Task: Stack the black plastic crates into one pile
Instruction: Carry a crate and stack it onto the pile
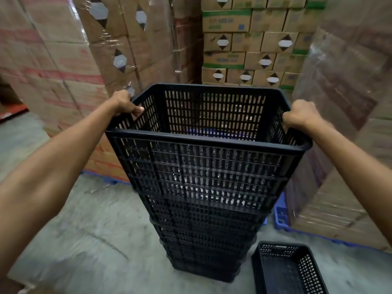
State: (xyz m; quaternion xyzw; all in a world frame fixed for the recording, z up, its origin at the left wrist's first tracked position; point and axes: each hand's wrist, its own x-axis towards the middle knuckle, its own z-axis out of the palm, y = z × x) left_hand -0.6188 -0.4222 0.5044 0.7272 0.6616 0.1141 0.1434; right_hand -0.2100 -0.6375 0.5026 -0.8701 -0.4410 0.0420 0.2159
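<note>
A tall pile of nested black slotted plastic crates (203, 234) stands on the concrete floor in the middle of the view. The top crate (212, 115) sits on the pile, and both my hands hold its rim. My left hand (125, 103) grips the left short side, fingers curled over the edge. Over on the right short side, my right hand (301, 115) is closed on the rim. One more black crate (288, 270) lies alone on the floor at the lower right, just beside the pile's base.
Shrink-wrapped stacks of cardboard boxes (63, 66) wall in the left, back (250, 45) and right sides. Blue pallets (281, 217) show under them. Bare concrete floor (89, 230) lies to the left of the pile.
</note>
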